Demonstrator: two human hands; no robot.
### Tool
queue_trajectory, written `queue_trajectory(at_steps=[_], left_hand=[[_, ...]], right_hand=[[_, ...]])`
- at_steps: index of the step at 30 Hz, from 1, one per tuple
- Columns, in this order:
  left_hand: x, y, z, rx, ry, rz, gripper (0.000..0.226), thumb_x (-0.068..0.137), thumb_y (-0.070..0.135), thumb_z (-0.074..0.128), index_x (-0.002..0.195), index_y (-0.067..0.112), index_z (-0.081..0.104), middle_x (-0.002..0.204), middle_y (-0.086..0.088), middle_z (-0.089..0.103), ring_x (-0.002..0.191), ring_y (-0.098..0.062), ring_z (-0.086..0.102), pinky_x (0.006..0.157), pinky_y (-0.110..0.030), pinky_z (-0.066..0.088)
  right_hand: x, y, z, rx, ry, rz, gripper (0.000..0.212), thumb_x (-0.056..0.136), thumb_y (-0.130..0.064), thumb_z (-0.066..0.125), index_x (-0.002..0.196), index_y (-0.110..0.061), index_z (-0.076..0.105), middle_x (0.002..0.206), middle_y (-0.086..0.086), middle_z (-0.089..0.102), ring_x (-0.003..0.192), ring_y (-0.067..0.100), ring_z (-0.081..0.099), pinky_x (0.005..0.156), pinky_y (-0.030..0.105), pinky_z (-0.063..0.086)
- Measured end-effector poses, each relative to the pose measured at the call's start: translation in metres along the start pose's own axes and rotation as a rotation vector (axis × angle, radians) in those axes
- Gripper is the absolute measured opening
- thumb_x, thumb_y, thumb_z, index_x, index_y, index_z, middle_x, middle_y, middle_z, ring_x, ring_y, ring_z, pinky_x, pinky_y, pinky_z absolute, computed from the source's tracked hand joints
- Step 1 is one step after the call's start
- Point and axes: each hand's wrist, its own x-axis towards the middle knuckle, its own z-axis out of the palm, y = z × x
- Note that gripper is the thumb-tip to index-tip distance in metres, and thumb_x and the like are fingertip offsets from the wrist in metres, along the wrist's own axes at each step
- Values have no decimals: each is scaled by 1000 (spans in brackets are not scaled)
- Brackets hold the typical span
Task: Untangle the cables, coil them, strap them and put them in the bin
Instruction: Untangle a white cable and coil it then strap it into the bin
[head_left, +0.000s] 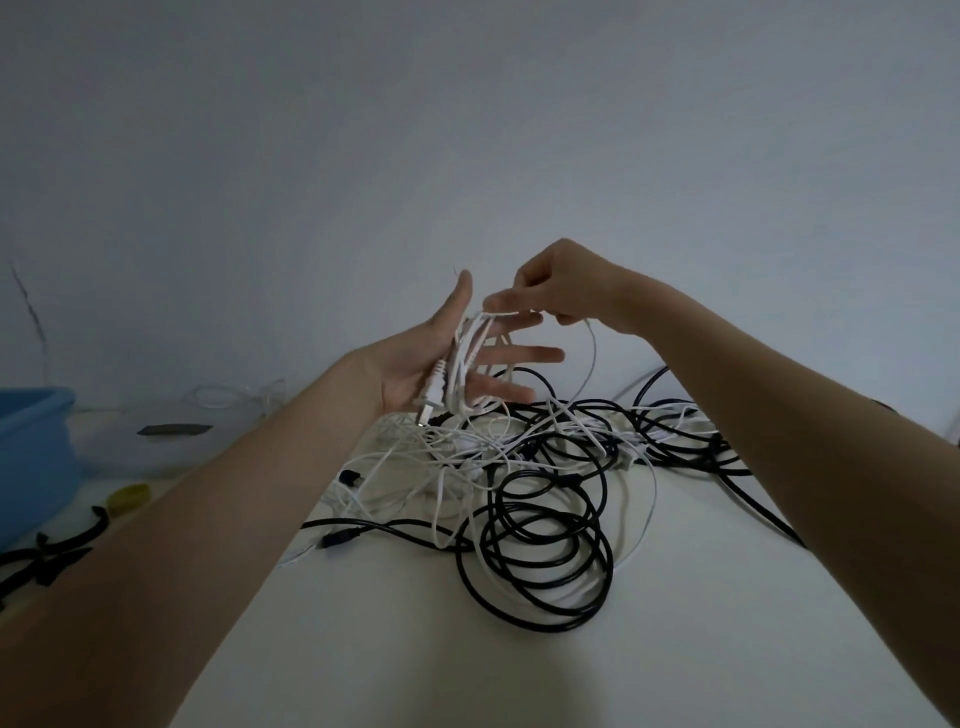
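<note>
White cable (464, 358), thin and limp, loops across the open left hand (415, 364), fingers spread; right hand (558, 286) pinches its strand above the tangled pile (530, 467). Grip near the plug, I'd say.

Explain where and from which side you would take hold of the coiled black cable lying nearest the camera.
Grip the black cable coil at its near rim, coming from above. There the loops lie stacked flat on the white table, clear of the white cables crossing its far side, so one hand could probably pinch all turns together.
</note>
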Motion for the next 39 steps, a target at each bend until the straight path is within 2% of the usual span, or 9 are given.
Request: queue_trajectory(at_steps=[6, 11, 16, 22, 25, 29, 34, 36, 39], left_hand=[[-4, 9, 13, 146, -81, 81, 54, 60, 61, 48, 89, 28, 77, 88, -8, 74, 27, -1, 45, 25, -8, 31], [2, 11, 5, 169, 95, 193, 48, 84, 53, 38, 88, 21, 74, 70, 2, 69, 25, -1, 30, 28, -8, 16], [12, 10, 3, -66, 178, 234, 51, 97, 51, 32, 63, 16, 48, 41, 10, 36, 25, -3, 23, 30, -10, 14], [25, 3, 22, -250, 159, 251, 53, 99, 53, 19, 69, 16, 42, 45, 7, 41, 34, -2, 36, 37, -14, 37], [23, 4, 18, -371, 114, 212, 46, 102, 40, 24, 70, 14, 42, 44, 6, 40, 29, -2, 33, 33, -9, 29], [13, 11, 15, -357, 19, 162, 45, 101, 34, 28, 70, 9, 50, 50, 0, 51, 30, -1, 41, 32, -6, 31], [20, 8, 22, -307, 39, 208, 47, 100, 41, 32, 84, 5, 60, 74, -10, 67, 52, -19, 67, 35, -16, 47], [22, 4, 24, -334, 70, 205, 49, 99, 44, 32, 82, 6, 57, 78, -9, 63, 47, -16, 64, 31, -15, 44], [23, 0, 27, -256, 101, 190, 43, 98, 45, 36, 75, 10, 49, 71, -6, 63, 35, -2, 51, 30, -10, 38]], right_hand=[[-3, 25, 14, 229, -8, 14, 29, 93, -31, 52, 88, -4, 61, 59, 3, 39, 45, 7, 30, 41, 18, 23], [0, 33, 32, 645, -168, 124, 40, 98, -44, 37, 85, -11, 56, 62, 3, 45, 51, 12, 38, 43, 19, 31], [8, 15, 46, 536, 320, 188, 56, 100, -42, 31, 54, -13, 46, 45, -2, 46, 40, 10, 38, 44, 22, 28], [28, 28, 53, 766, 504, 342, 52, 97, -44, 31, 62, -10, 50, 55, 5, 50, 57, 22, 50, 59, 31, 40], [25, 29, 51, 775, 492, 366, 48, 98, -38, 36, 63, -9, 49, 58, 7, 48, 58, 22, 48, 62, 33, 39], [13, 18, 41, 762, 345, 229, 54, 98, -42, 40, 54, -12, 45, 43, 1, 43, 42, 15, 42, 48, 23, 34], [4, 12, 43, 1131, 152, 216, 46, 99, -41, 37, 60, -15, 37, 29, -10, 37, 22, 2, 35, 29, 7, 26], [7, 13, 46, 1201, 185, 267, 39, 98, -31, 39, 62, -16, 33, 30, -10, 35, 25, 2, 33, 32, 7, 27], [12, 17, 49, 996, 361, 289, 39, 94, -19, 39, 56, -15, 37, 28, -8, 35, 29, 7, 37, 39, 17, 33]])
